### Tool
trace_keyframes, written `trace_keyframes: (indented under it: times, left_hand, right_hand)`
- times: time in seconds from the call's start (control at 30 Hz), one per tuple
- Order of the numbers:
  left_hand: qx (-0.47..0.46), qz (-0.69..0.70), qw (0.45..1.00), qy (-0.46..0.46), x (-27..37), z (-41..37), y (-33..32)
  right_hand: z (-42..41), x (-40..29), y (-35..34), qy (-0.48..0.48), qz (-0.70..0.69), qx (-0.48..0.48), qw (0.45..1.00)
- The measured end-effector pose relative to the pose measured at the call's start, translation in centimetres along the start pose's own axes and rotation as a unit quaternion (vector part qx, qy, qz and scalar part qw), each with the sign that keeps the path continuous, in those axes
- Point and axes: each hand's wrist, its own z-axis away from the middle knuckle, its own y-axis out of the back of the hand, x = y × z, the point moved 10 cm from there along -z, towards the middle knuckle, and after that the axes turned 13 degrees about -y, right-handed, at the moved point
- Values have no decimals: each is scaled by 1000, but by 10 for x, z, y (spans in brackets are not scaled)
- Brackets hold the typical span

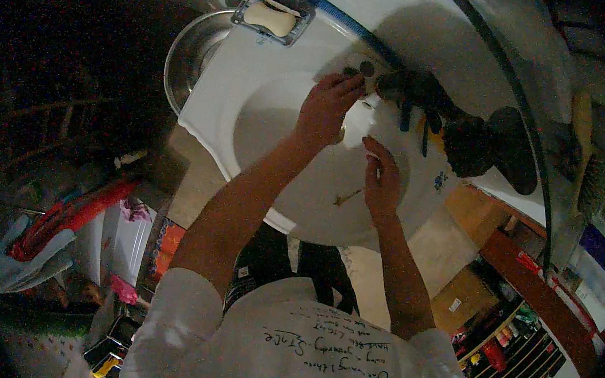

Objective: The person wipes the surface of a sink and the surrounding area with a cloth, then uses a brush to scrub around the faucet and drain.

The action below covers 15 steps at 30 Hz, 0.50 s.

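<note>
My left hand (pixel 331 105) reaches over the back of a white ceramic washbasin (pixel 268 91), its fingertips at the dark tap handle (pixel 367 68). Whether they grip it is hidden by the hand itself. Over the right half of the bowl, my right hand (pixel 383 182) has its fingers curled. A thin, light-brown stick-like object (pixel 349 197) juts from it towards the bowl's middle, slightly wider at the far end. Something small and white shows between thumb and fingers. A bright patch lies on the basin wall between both hands.
A soap bar (pixel 269 18) rests in a soap dish (pixel 297 38) at the back left corner. Behind it is a metal basin (pixel 176 64). Dark objects (pixel 418 96) sit along the right rim, under a blue hose (pixel 344 22). A cardboard box (pixel 457 300) stands lower right.
</note>
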Motion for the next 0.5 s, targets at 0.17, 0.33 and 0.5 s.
trace_keyframes:
  times: [0.17,0.33,0.5]
  left_hand:
    - [76,17,997,-16,-54,-34,32]
    - [27,15,999,32,0,-14,-9]
    - [-45,67,979,188,-64,2,-18]
  right_hand:
    - [-17,-13,-2,44,82,25,995]
    - [-6,34,8,-19,154,26,987]
    - [3,50,29,69,264,29,962]
